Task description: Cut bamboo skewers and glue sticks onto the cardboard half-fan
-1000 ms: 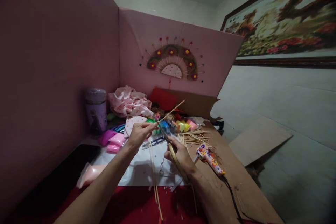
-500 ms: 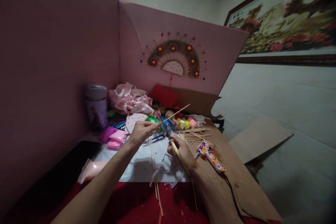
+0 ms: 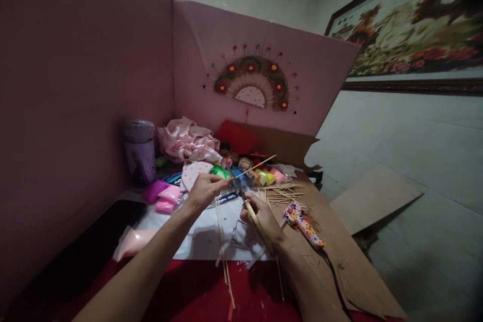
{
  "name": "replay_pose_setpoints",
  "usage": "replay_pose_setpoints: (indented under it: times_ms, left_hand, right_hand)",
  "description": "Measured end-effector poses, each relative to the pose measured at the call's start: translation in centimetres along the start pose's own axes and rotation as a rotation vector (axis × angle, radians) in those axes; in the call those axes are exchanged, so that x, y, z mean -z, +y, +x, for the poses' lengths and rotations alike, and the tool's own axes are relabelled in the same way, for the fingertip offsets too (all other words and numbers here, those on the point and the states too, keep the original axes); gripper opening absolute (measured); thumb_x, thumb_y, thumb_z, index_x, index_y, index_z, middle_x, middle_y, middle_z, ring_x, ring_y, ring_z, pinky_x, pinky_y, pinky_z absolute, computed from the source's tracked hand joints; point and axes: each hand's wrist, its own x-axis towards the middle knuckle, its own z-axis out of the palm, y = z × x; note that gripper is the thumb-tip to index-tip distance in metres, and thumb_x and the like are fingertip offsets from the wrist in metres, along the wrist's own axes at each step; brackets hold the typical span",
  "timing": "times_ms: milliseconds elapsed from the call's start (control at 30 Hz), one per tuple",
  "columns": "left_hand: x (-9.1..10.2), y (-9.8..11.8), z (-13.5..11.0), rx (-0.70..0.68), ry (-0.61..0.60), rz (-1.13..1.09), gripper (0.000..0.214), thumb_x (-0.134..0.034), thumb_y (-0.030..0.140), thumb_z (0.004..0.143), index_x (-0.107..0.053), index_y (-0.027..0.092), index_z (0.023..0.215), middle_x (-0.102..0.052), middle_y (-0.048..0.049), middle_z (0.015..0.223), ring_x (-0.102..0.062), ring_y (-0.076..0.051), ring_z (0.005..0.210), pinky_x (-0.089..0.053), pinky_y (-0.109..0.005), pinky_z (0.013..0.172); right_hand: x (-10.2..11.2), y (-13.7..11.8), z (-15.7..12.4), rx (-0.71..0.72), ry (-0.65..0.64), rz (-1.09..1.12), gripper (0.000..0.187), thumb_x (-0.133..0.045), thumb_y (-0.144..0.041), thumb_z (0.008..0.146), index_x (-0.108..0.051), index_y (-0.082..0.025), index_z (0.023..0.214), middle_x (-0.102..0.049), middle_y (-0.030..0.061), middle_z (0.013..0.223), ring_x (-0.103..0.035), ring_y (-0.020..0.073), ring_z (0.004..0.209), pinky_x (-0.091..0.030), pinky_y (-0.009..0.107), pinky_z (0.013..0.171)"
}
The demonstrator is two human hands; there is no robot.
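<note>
My left hand [image 3: 207, 190] pinches a thin bamboo skewer [image 3: 258, 165] that points up and to the right. In my right hand [image 3: 260, 215] is a knife with a pale handle [image 3: 258, 225]. Its narrow dark blade [image 3: 236, 178] slants up to the left and crosses the skewer close to my left fingertips. Whether the edge bites into the wood I cannot tell. Below the hands, a few long skewers [image 3: 225, 266] lie over the white sheet and the red cloth. More skewers [image 3: 283, 193] are heaped to the right of the knife.
A flower-patterned glue gun [image 3: 305, 224] with a black cord rests on cardboard [image 3: 339, 266] at right. Behind the hands are coloured clay packets [image 3: 264, 177], blue thread snips [image 3: 228, 197] and crumpled dotted cloth [image 3: 188, 140]. A purple tumbler [image 3: 139, 153] stands left. A decorated fan shape [image 3: 251, 78] hangs on the pink panel.
The skewer's free tip has dipped slightly and shifted a little right. Both hands keep nearly the same place, and the view has moved very slightly.
</note>
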Motion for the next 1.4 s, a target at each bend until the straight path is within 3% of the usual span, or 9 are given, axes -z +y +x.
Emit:
replay_pose_setpoints:
  times_ms: [700,1133,1400]
  left_hand:
    - [0.0,-0.4,0.2,0.002,0.039,0.141,0.055,-0.062,0.063,0.061,-0.072,0.009,0.065,-0.030,0.0060,0.038,-0.024,-0.006,0.041,-0.014,-0.024,0.044]
    - [0.1,-0.7,0.4,0.003,0.034,0.202,0.054,-0.060,0.063,0.063,-0.073,0.010,0.066,-0.035,0.0043,0.041,-0.028,-0.007,0.043,-0.017,-0.023,0.044]
    - [0.1,-0.7,0.3,-0.003,0.020,0.193,0.054,-0.060,0.064,0.063,-0.072,0.011,0.064,-0.032,0.0049,0.039,-0.027,-0.007,0.043,-0.016,-0.024,0.044]
  right_hand:
    - [-0.1,1.2,0.2,-0.013,-0.014,0.032,0.052,-0.064,-0.049,0.074,-0.055,-0.014,0.112,-0.045,-0.0032,0.068,-0.039,0.0099,0.059,-0.032,0.022,0.054]
    - [-0.2,0.1,0.0,0.027,-0.003,-0.014,0.053,-0.059,-0.054,0.074,-0.056,-0.012,0.108,-0.043,-0.0035,0.065,-0.037,0.0100,0.056,-0.031,0.022,0.052]
    - [-0.3,1.2,0.2,0.019,-0.003,0.031,0.051,-0.063,-0.048,0.074,-0.055,-0.013,0.111,-0.047,-0.0023,0.068,-0.041,0.0110,0.059,-0.034,0.023,0.054]
